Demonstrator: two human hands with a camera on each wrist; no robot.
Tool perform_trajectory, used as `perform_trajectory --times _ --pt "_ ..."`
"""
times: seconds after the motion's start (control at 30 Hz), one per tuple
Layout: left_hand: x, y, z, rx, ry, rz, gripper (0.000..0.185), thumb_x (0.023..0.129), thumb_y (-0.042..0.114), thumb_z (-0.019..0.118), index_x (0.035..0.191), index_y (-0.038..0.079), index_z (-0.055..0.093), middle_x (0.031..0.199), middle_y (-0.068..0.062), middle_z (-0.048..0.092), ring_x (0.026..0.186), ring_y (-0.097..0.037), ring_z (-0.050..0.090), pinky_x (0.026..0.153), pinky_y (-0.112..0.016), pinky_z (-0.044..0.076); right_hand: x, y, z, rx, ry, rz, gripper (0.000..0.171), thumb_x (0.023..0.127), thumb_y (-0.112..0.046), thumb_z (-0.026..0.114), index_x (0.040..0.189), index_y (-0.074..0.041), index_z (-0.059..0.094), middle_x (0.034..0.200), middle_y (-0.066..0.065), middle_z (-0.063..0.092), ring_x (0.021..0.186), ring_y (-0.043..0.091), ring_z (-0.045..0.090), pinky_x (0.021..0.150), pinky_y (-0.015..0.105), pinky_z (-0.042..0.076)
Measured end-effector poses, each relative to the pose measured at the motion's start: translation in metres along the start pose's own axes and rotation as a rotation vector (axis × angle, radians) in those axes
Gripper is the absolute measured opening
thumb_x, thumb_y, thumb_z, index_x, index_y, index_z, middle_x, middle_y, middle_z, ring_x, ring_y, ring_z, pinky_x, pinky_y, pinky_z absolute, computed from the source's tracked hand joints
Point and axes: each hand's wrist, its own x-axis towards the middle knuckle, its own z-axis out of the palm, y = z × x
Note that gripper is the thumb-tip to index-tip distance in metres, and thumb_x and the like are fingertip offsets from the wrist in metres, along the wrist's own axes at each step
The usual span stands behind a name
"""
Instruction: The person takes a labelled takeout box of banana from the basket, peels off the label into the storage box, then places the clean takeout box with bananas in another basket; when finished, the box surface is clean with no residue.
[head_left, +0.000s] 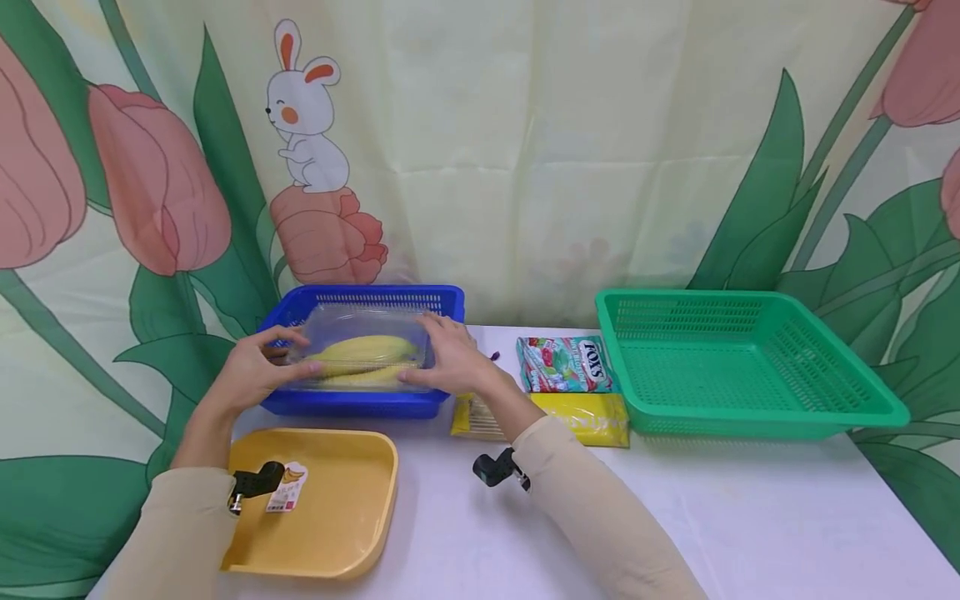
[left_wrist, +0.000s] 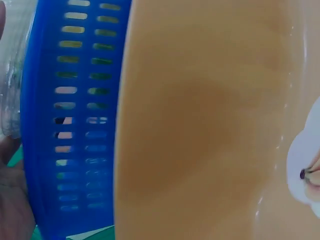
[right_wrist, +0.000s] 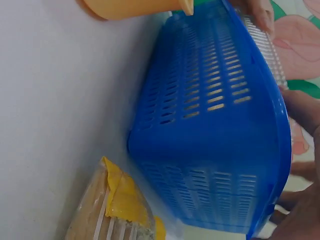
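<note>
Both hands hold a clear plastic box (head_left: 341, 323) at the blue basket (head_left: 352, 405). On the box's left end is my left hand (head_left: 258, 367), thumb toward the front. My right hand (head_left: 453, 358) grips the other end, its thumb on the near side. Yellow, banana-like fruit (head_left: 367, 350) shows through the clear plastic; whether it lies in the box or beneath it I cannot tell. In the left wrist view, the box's edge (left_wrist: 11, 90) is at the basket's rim. The right wrist view shows the basket's slotted side (right_wrist: 210, 125), with fingers over its rim.
A yellow-orange tray (head_left: 337, 500) with a banana sticker (head_left: 287, 487) stands in front of the basket. Right of it lie a yellow packet (head_left: 585, 419) and a FOX'S candy bag (head_left: 562, 364). A green basket (head_left: 750, 421) stands farther right, before a printed curtain (head_left: 525, 167).
</note>
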Motion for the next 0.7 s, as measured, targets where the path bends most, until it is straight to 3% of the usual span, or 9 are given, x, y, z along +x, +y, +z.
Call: perform_trajectory --times 0.17,0.3,0.47,0.7 --pt "0.007 0.0007 0.0025 0.044 -0.042 0.005 0.058 0.087 0.045 0.082 0.129 0.008 0.062 0.16 -0.021 0.038 0.134 -0.053 0.047 0.101 -0.067 0.047 0.0018 0.0044 0.0048 -0.019 -0.022 0.084 0.102 0.087 -0.055 0.076 0.164 -0.013 0.023 0.167 0.008 0.033 0.156 0.035 0.018 0.121 0.065 0.023" --pt "0.0077 0.0021 0.0037 0.09 -0.066 -0.023 0.063 0.086 0.049 0.082 0.131 0.009 0.061 0.161 -0.023 0.036 0.134 -0.056 0.047 0.099 -0.068 0.048 0.0015 0.0067 0.0055 -0.025 -0.04 0.079 0.101 0.089 -0.059 0.072 0.164 -0.013 0.022 0.169 0.007 0.027 0.157 0.034 0.013 0.12 0.069 0.02" --pt "0.0079 0.0036 0.0024 0.124 -0.118 -0.009 0.062 0.089 0.045 0.08 0.135 0.008 0.059 0.16 -0.028 0.033 0.135 -0.059 0.044 0.101 -0.069 0.046 0.0013 0.0091 0.0048 -0.072 -0.064 0.088 0.095 0.094 -0.068 0.058 0.164 -0.015 0.024 0.172 0.005 0.019 0.159 0.031 0.008 0.118 0.072 0.02" --pt "0.0087 0.0029 0.0056 0.19 -0.166 0.015 0.063 0.09 0.044 0.078 0.138 0.007 0.06 0.155 -0.028 0.041 0.14 -0.052 0.04 0.11 -0.071 0.036 0.0016 0.0096 0.0053 -0.106 -0.071 0.105 0.094 0.091 -0.069 0.062 0.163 -0.019 0.03 0.171 0.004 0.02 0.157 0.032 0.012 0.116 0.071 0.025"
